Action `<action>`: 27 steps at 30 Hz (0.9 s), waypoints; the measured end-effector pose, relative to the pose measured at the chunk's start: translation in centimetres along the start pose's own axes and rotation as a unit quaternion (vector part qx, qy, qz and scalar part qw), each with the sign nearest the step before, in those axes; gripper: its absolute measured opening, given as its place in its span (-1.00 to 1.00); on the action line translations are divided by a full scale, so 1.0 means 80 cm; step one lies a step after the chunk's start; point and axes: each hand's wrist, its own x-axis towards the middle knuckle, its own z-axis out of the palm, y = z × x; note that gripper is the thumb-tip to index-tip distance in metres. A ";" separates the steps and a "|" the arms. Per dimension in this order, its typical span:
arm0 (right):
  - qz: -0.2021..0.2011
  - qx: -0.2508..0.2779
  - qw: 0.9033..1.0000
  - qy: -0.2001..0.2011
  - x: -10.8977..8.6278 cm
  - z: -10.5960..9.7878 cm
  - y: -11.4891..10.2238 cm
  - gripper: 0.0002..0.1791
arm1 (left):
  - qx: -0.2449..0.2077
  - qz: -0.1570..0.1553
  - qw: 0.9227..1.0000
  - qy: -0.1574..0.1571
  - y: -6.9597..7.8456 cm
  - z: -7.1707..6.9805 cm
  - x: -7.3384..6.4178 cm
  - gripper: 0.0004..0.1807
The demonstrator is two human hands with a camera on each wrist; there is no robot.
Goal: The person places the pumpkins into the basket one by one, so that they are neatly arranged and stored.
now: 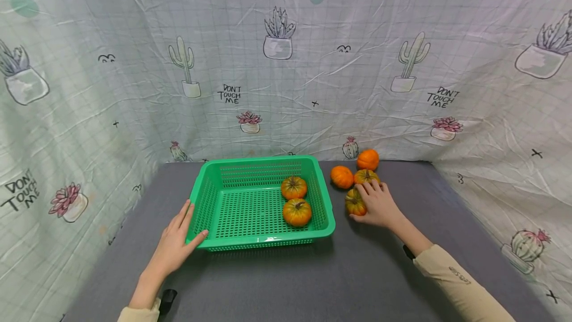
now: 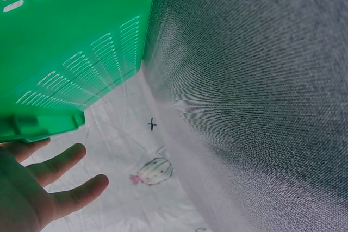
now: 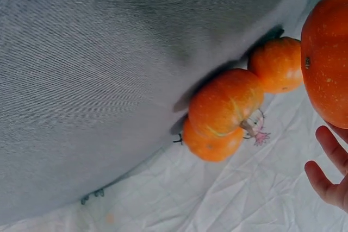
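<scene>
Grips 1 green-and-orange pumpkin (image 1: 355,202) with the right hand (image 1: 377,206), just right of a green basket (image 1: 263,240) on a dark grey counter (image 1: 290,287). Curls fingers over the far side, thumb on the near side; shows 2 fingers spread free in the right wrist view. Rests the left hand (image 1: 174,245) at the basket's near-left corner, fingers spread, thumb on the rim. Holds 2 pumpkins (image 1: 297,212) inside, at the right; clusters 3 more (image 1: 342,177) close behind the gripped pumpkin. Best, probably, to cup the ribbed side fully, spare the stem, lift without nudging neighbours and brace the basket lightly. Reads "DON'T TOUCH ME" 3 times on the wall cloth (image 1: 313,78). Bears illegible lettering on the right sleeve (image 1: 459,275).
</scene>
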 end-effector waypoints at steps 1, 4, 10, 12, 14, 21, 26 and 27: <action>0.000 0.002 1.000 0.002 0.001 -0.001 -0.001 -0.15 | 0.000 -0.001 1.000 -0.001 0.000 0.000 0.000 -0.14; -0.004 0.005 1.000 0.011 0.006 -0.004 -0.002 -0.16 | -0.002 -0.002 1.000 -0.002 0.000 0.000 0.000 -0.14; -0.022 0.008 0.999 0.034 0.015 -0.015 -0.006 -0.16 | 0.000 -0.001 1.000 0.000 0.000 0.000 0.000 -0.14; -0.027 0.010 0.999 0.039 0.019 -0.019 -0.007 -0.18 | 0.000 -0.001 1.000 -0.001 0.000 0.000 0.000 -0.14; -0.030 0.013 0.999 0.041 0.023 -0.024 -0.008 -0.19 | 0.000 -0.002 1.000 0.000 0.001 0.000 0.000 -0.14; -0.048 0.017 0.997 0.058 0.042 -0.042 -0.014 -0.16 | -0.002 0.002 1.000 0.001 0.002 -0.001 0.001 -0.14; -0.049 0.033 0.996 0.064 0.053 -0.051 -0.021 -0.09 | -0.003 0.001 1.000 0.001 0.001 -0.001 0.001 -0.14; -0.050 0.037 0.996 0.064 0.056 -0.053 -0.023 -0.08 | -0.003 0.000 1.000 -0.001 0.001 -0.001 0.001 -0.14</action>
